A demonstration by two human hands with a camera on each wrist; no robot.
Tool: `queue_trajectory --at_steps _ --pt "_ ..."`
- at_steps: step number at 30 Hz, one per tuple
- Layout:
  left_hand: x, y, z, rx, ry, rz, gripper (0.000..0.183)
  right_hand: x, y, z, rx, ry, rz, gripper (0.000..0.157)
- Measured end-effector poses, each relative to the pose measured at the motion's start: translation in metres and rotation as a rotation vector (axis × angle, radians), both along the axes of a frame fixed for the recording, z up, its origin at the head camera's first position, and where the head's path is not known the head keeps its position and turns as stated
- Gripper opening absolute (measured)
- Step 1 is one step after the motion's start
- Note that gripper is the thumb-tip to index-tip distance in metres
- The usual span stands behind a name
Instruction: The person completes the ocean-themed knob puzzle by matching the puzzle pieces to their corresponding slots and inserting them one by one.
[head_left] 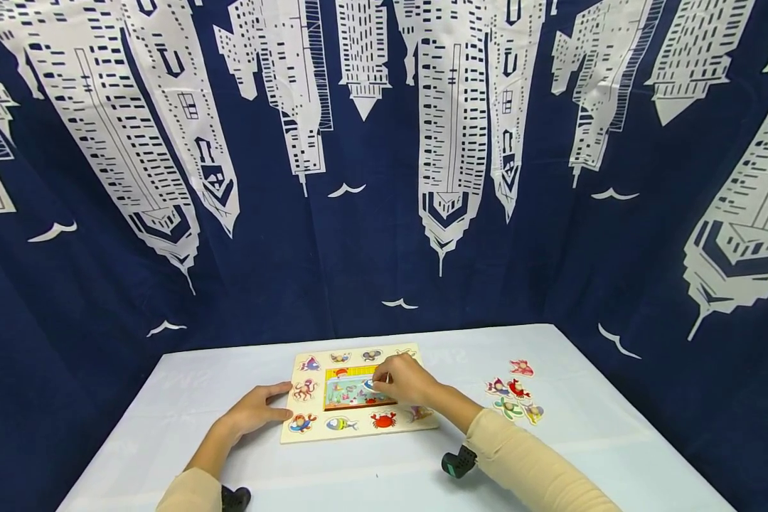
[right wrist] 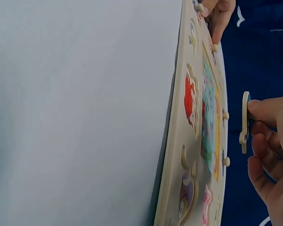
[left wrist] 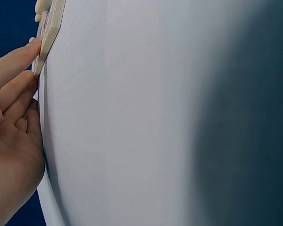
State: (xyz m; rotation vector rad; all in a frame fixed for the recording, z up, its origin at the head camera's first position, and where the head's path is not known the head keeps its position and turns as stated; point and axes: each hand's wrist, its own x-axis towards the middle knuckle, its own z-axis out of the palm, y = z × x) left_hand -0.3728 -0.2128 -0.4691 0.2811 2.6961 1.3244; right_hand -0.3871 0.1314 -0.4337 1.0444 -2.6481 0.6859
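A wooden peg puzzle board (head_left: 358,435) with sea-animal pictures around a central scene lies on the table. Over its right half, my right hand (head_left: 404,380) pinches a blue-and-white puzzle piece (head_left: 370,385) between thumb and finger. The right wrist view shows this piece (right wrist: 245,123) edge-on, raised off the board. My left hand (head_left: 254,410) touches the board's left edge, thumb and forefinger spread apart along it. In the left wrist view, fingertips (left wrist: 34,45) rest right at the board's corner. At the front, a red crab recess (right wrist: 189,100) has no knob.
Several loose puzzle pieces lie right of the board, among them a red crab (head_left: 518,388), a pink piece (head_left: 521,367) and a green one (head_left: 508,407). The white-covered table (head_left: 230,363) ends at a navy curtain (head_left: 371,249) with white buildings.
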Motion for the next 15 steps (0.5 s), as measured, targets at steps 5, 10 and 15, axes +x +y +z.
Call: queue_trajectory --at_steps 5,10,15 --pt "-0.001 0.0 -0.001 0.003 -0.005 -0.004 0.066 0.003 -0.009 -0.003 0.006 -0.027 0.024 0.007" --pt "0.0 0.0 0.0 0.01 -0.007 -0.011 0.066 0.005 -0.017 -0.008 0.013 -0.045 0.04 0.006" --pt "0.001 0.001 0.002 0.003 -0.005 -0.005 0.066 0.008 -0.026 -0.009 0.02 -0.043 0.069 0.005"
